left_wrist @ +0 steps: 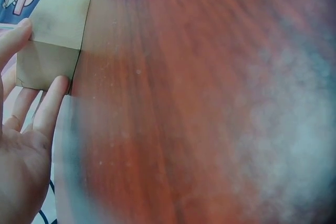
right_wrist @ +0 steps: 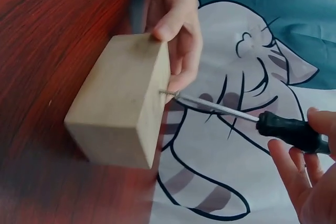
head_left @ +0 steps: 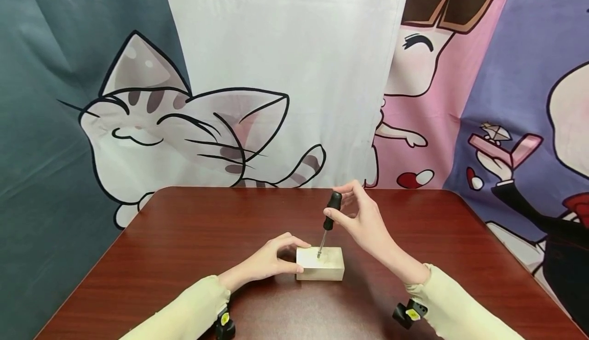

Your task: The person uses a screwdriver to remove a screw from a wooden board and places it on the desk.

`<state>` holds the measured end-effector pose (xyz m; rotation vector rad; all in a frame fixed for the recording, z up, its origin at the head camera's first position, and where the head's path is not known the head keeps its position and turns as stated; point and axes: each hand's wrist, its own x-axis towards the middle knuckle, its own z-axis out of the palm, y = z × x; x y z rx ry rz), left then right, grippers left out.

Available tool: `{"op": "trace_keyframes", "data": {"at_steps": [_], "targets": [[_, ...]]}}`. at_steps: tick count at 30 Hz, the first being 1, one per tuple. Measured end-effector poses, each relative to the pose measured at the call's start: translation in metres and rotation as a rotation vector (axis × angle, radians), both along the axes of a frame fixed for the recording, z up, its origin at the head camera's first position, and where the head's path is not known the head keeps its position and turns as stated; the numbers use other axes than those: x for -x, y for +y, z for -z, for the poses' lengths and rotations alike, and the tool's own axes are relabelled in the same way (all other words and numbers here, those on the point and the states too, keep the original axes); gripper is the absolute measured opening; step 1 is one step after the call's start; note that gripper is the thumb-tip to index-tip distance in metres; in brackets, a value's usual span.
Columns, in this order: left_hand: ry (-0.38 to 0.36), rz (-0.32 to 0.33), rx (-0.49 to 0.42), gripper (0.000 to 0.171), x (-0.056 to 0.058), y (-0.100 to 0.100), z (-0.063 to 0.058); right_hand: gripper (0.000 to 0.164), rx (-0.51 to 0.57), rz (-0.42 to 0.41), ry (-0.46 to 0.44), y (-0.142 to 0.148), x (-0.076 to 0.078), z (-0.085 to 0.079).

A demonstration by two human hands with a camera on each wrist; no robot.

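Observation:
A pale wooden block (head_left: 320,273) lies on the table near its middle. My left hand (head_left: 271,261) grips the block's left end between thumb and fingers, as the left wrist view also shows. Above it, my right hand (head_left: 363,220) pinches the black handle of a screwdriver (head_left: 333,208) between thumb and fingertips. The screwdriver slants down, its metal shaft meeting a screw (right_wrist: 169,93) that sticks partly out of the block's top face. In the right wrist view the tip sits at the screw's head.
The dark red-brown wooden table (head_left: 202,227) stretches around the block on all sides. Behind it hangs a cloth backdrop (head_left: 285,33) printed with cartoon figures. Small black devices with yellow marks, one being the right wrist camera (head_left: 409,313), are strapped near both cuffs.

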<state>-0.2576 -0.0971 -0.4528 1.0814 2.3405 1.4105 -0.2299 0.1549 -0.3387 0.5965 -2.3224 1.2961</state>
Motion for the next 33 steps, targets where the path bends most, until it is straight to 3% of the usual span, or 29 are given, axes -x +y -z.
{"op": "trace_keyframes", "data": {"at_steps": [9,13,22,26,33], "targets": [[-0.010,-0.010,0.010,0.048,-0.001,-0.001,0.001,0.037,0.098,-0.092,-0.081,0.004,0.002,-0.001],[-0.016,-0.011,0.014,0.048,-0.001,-0.001,0.001,0.037,0.090,-0.126,-0.117,0.006,0.003,-0.001],[-0.001,-0.002,-0.002,0.048,-0.001,-0.001,0.002,0.041,0.100,-0.277,-0.054,0.002,0.002,0.004],[-0.002,0.000,-0.004,0.048,-0.001,-0.001,0.001,0.040,0.132,-0.241,-0.040,-0.002,0.001,0.008],[0.003,0.006,-0.007,0.048,0.000,-0.001,0.001,0.049,0.098,-0.054,0.001,-0.008,-0.003,0.006]]}}
